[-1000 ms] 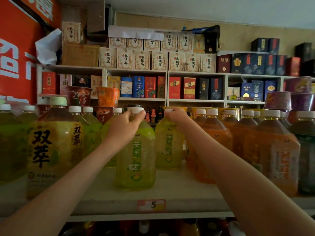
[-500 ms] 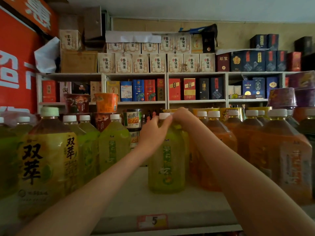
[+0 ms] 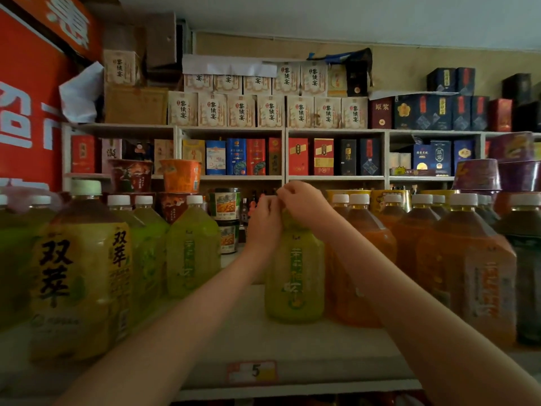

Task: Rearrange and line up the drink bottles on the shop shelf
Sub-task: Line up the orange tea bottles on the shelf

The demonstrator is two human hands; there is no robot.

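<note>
A light-green drink bottle stands on the white shelf, touching the row of orange drink bottles on its right. My left hand grips its neck from the left. My right hand curls over the top from the right, and the two hands touch. They hide the cap. I cannot tell whether my right hand holds this bottle or one hidden behind it. Another green bottle stands apart to the left, next to a big yellow bottle.
More orange bottles and a dark bottle fill the shelf's right side. Noodle cups and jars stand behind the gap. A price tag marked 5 sits on the shelf's front edge. Boxed goods line the back wall.
My left hand has slid the green bottle to the right, up against the orange row and in front of the bottle my right hand held. Both hands now meet at its top.
</note>
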